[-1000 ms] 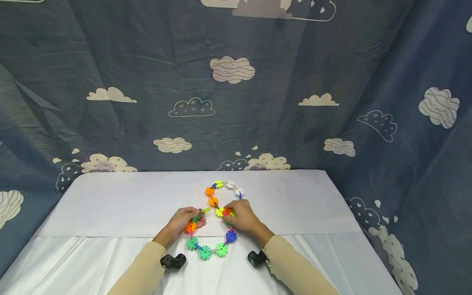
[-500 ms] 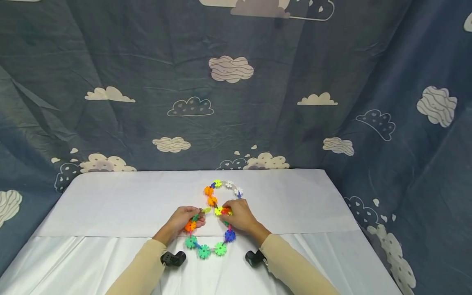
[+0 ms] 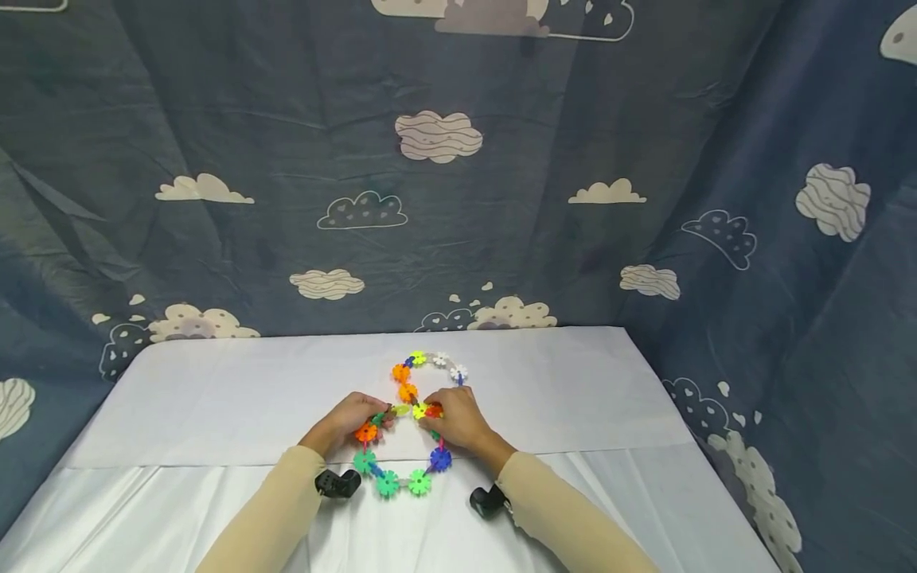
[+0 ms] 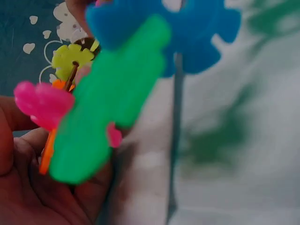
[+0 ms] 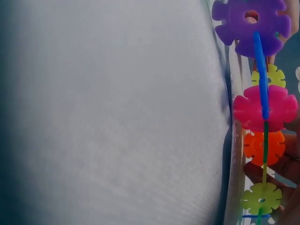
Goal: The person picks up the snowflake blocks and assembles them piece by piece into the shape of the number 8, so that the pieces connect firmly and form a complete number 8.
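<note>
A chain of flower-shaped plastic linking discs (image 3: 388, 484) forms two loops, like a figure eight, in the head view. My left hand (image 3: 349, 418) pinches the lower loop's left end, where a yellow-green disc (image 3: 401, 410) sticks out edge-on past the fingertips. That disc is right at a bright yellow disc (image 3: 420, 411) at the crossing. My right hand (image 3: 458, 418) holds the crossing there, by a red disc (image 3: 434, 411). Close up in the left wrist view, a green disc (image 4: 112, 98) hides part of the left fingers. The right wrist view has a purple disc (image 5: 276, 9) and a pink disc (image 5: 281, 101).
The chain's upper loop, with orange discs (image 3: 401, 372) and white discs (image 3: 440, 360), lies beyond the hands on a white-covered table (image 3: 215, 398). A dark cloud-print curtain (image 3: 501, 239) hangs behind the table. Each wrist wears a black camera (image 3: 338, 483).
My left hand has brought the yellow-green end disc closer to the bright yellow disc at the crossing. The lower loop has narrowed slightly. Both hands keep their hold, and the head view has shifted a little.
</note>
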